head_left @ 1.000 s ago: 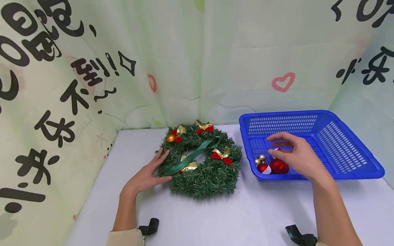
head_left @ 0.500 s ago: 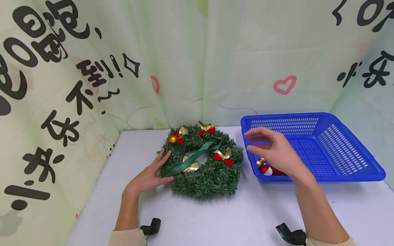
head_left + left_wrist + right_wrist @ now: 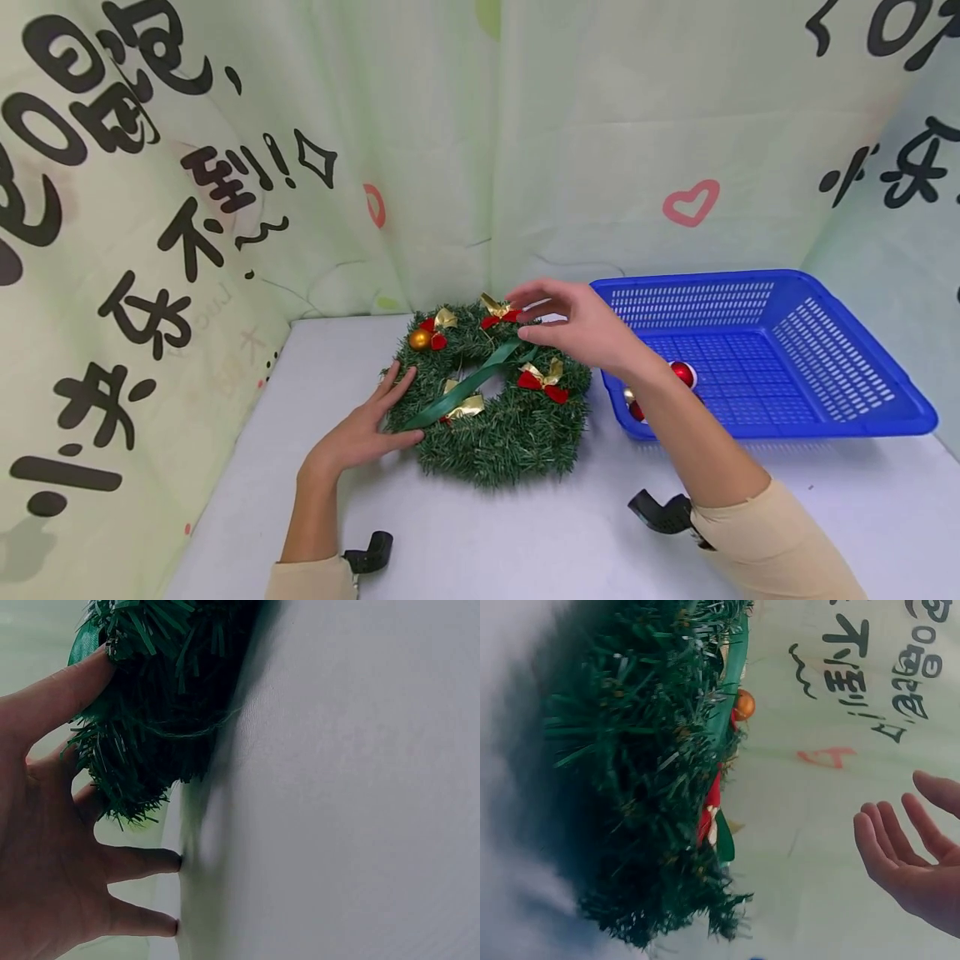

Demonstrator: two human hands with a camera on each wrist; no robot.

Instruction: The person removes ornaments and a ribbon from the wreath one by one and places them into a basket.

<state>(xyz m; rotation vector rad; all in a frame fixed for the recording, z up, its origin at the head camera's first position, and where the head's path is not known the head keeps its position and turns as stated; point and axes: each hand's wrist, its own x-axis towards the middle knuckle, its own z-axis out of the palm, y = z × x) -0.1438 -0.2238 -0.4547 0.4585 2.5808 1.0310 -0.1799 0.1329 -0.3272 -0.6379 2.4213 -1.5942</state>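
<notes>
A green tinsel wreath [image 3: 495, 450] lies on the table, trimmed with several red-and-gold bows [image 3: 542, 382], a green ribbon [image 3: 465, 390] and a gold ball [image 3: 419, 339]. My left hand [image 3: 362, 425] rests spread at its left edge. In the left wrist view its thumb [image 3: 71, 694] touches the wreath and two fingers reach the tabletop. My right hand [image 3: 581, 323] hovers over the wreath's back right part, fingers loosely bent. The right wrist view shows nothing between that hand's thumb and fingers [image 3: 922, 862], apart from the wreath.
A blue plastic basket [image 3: 885, 367] stands right of the wreath. Red-and-white and gold balls lie at its left end, including a red ball [image 3: 682, 374], partly hidden by my right forearm. A printed curtain [image 3: 585, 167] hangs behind the table [image 3: 525, 542].
My right hand has moved left from above the balls in the basket to above the wreath, carrying nothing visible. My left hand has stayed at the wreath's left edge.
</notes>
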